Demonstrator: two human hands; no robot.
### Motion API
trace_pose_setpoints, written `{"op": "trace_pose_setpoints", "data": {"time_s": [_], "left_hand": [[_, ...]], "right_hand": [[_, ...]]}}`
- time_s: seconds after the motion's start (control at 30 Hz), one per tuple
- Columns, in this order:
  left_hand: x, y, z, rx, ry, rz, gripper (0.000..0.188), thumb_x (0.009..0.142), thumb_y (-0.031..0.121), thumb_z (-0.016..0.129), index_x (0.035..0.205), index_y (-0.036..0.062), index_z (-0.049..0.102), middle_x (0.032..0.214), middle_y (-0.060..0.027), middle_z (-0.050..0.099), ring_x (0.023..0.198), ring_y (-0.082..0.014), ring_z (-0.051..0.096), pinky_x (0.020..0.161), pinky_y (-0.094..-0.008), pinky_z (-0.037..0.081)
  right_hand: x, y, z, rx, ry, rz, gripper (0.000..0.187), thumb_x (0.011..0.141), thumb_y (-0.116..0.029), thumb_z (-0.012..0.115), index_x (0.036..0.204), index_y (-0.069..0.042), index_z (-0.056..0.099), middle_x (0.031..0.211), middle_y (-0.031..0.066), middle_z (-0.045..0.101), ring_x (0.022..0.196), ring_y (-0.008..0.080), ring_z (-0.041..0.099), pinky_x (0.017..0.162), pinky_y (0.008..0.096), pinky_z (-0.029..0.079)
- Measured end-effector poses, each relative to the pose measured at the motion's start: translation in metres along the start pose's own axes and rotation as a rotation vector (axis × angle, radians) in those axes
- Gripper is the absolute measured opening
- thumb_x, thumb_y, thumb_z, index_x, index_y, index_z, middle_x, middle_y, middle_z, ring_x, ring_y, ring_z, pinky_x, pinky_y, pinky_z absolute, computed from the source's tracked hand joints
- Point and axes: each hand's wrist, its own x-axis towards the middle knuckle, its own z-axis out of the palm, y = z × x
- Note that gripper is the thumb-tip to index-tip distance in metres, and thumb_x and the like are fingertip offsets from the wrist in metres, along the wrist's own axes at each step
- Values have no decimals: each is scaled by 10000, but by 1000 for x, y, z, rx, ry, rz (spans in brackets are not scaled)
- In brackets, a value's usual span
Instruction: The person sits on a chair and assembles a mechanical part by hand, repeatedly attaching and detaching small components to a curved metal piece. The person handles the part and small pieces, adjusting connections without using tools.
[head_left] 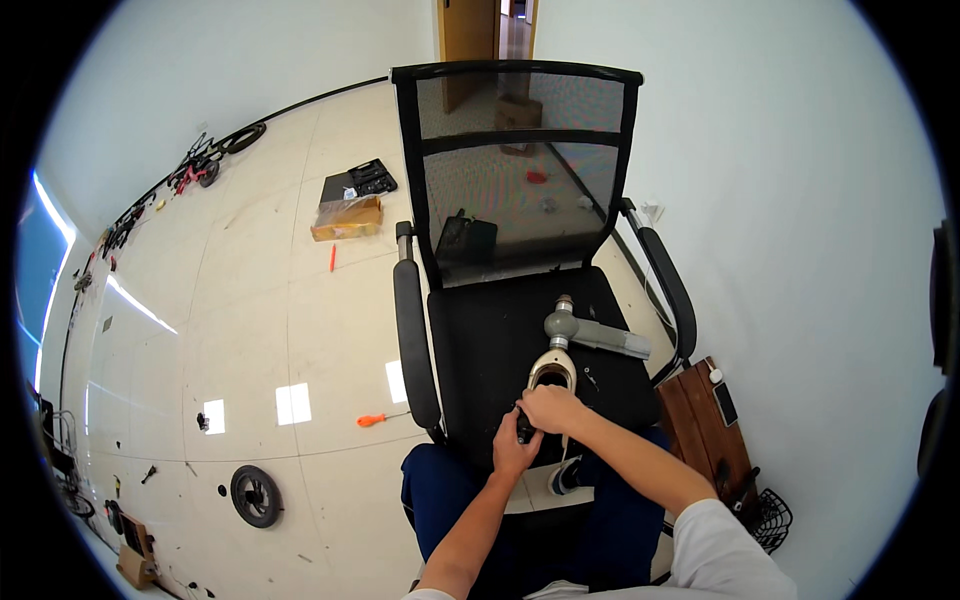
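On the black seat (490,340) of a mesh-backed office chair lies a grey tube (612,338) joined to a pale metal fork (555,366), which looks like a small bike's front end. The fork's legs point toward me. My right hand (552,410) is closed round the near end of the fork, hiding the leg tips. Beside it, my left hand (514,448) is closed on a small dark part (525,430) at the fork's end. Fingers cover most of that part, so its kind is unclear. Near the fork lie tiny loose bits (591,377).
Armrests (415,340) flank the seat. On the floor at left are an orange-handled screwdriver (372,420), a small wheel (256,496), a cardboard box (348,219) and a black tool case (372,177). At right stands a wooden surface (695,425) with a phone (725,404), near a black basket (772,520).
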Motion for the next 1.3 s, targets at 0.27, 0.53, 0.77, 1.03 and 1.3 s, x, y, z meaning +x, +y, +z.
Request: {"op": "trace_pose_setpoints", "data": {"time_s": [0.27,0.53,0.77,1.03,1.3], "left_hand": [[7,10,-3,-4,35,18,500,810,210,799,1215,15,580,1072,-204,648,1001,-422,654,823,-445,540],[5,9,-4,-46,72,3,517,830,190,777,1254,-17,563,1113,-231,656,1023,-403,663,871,-411,535],[5,11,-8,-69,-9,-61,570,821,198,760,1305,-2,535,1209,-241,635,1109,-417,635,923,-420,522],[7,7,-11,-116,-7,-58,544,818,90,691,1330,17,520,1216,-236,629,1133,-438,611,933,-432,516],[1,1,-16,-219,-28,-46,597,839,109,687,1393,12,486,1227,-238,593,1152,-441,579,963,-438,487]], "right_hand": [[-22,-1,-6,239,147,125,327,986,-297,571,895,2,669,756,269,665,744,457,668,688,509,549],[-53,-23,-29,591,74,321,351,1022,-267,515,890,48,594,802,275,617,750,387,654,681,439,484],[-52,-18,-7,713,-132,279,367,1026,-260,496,893,68,596,785,234,629,738,403,614,684,457,461],[-38,-41,-13,385,-239,162,319,984,-199,489,889,62,646,858,276,658,860,434,665,789,494,511],[-34,-55,-1,78,-282,84,284,976,-202,493,940,45,629,872,309,676,840,463,687,778,540,552]]}}
